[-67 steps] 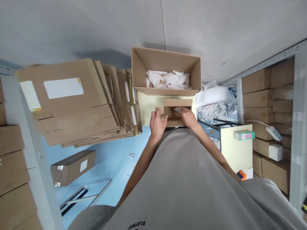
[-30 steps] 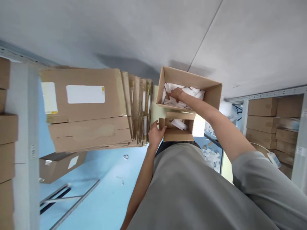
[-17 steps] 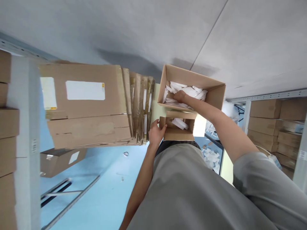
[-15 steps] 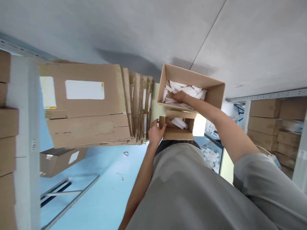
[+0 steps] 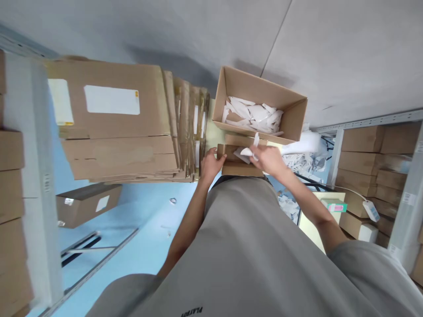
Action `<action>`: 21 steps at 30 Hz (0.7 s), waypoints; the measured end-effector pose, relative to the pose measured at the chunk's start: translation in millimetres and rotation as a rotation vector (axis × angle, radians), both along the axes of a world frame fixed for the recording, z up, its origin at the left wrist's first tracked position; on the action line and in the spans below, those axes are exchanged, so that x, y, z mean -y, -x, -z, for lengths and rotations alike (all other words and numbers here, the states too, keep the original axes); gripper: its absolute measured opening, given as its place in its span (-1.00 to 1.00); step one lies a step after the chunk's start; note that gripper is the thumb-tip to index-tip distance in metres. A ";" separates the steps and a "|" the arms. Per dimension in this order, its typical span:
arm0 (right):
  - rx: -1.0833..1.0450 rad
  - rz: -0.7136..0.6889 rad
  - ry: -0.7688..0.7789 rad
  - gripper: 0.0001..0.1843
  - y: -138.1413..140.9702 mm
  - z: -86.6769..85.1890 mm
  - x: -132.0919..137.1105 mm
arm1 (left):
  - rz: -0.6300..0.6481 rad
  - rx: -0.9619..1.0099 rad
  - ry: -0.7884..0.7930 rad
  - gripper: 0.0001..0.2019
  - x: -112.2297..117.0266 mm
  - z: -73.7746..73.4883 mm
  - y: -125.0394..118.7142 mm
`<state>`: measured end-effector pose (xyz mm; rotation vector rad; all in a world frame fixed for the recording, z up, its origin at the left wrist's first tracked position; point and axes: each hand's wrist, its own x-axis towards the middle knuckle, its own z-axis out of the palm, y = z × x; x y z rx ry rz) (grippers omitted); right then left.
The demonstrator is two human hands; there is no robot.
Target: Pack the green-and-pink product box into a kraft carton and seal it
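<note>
In front of my body stands a small open cardboard box (image 5: 243,169) with some white pieces inside. My left hand (image 5: 211,166) grips the end flap on its left side, thumb on the inside. Over the right end of the small box, my right hand (image 5: 267,159) pinches white packets (image 5: 247,152), thin and pointed; their exact kind I cannot tell. Just behind stands a larger open cardboard box (image 5: 264,88), holding a heap of similar white packets (image 5: 259,115).
Flattened cardboard boxes (image 5: 125,127) with white labels stand stacked on the left. A closed carton (image 5: 87,204) lies below them. Shelves of brown boxes (image 5: 358,163) stand right, near a power strip (image 5: 370,210) and a green box (image 5: 333,205). A grey wall (image 5: 185,31) rises behind.
My right hand has come out of the larger box and moved down to the small box with white packets in its fingers. My left hand stays at the small box's flap.
</note>
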<state>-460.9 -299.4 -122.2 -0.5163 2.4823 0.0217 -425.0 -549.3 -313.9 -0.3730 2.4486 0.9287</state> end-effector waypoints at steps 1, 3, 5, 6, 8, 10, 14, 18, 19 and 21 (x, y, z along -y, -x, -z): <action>0.085 -0.008 -0.003 -0.56 -12.5 9.6 5.1 | 0.009 0.001 0.006 -0.40 0.4 0.2 0.6; 0.218 -0.004 -0.023 -0.55 -26.5 34.2 15.0 | 0.023 0.001 0.023 -0.41 0.8 -0.3 1.8; 0.277 0.029 -0.043 -0.54 -29.4 58.5 22.7 | 0.030 -0.003 0.037 -0.42 1.0 -1.4 2.5; 0.289 0.054 -0.051 -0.52 -28.5 68.2 25.5 | 0.030 -0.006 0.041 -0.43 1.0 -2.1 2.7; 0.294 0.110 -0.064 -0.46 -25.4 79.5 29.0 | 0.022 -0.014 0.045 -0.44 1.0 -3.1 2.5; 0.291 0.156 -0.060 -0.34 -22.6 78.0 29.0 | 0.004 -0.023 0.048 -0.46 1.0 -3.3 2.4; 0.206 0.199 0.040 -0.38 -12.4 43.1 13.5 | -0.038 -0.011 0.055 -0.45 0.7 -2.0 4.0; -0.052 0.329 0.076 -0.50 31.8 13.0 -24.2 | -0.067 -0.008 0.051 -0.44 -1.2 -2.9 5.7; -0.105 0.360 0.068 -0.50 49.9 14.4 -34.3 | -0.068 -0.008 0.050 -0.44 -1.8 -3.7 5.7; -0.118 0.370 0.045 -0.52 90.5 30.2 -50.7 | -0.074 0.000 0.055 -0.45 -2.8 -5.5 5.3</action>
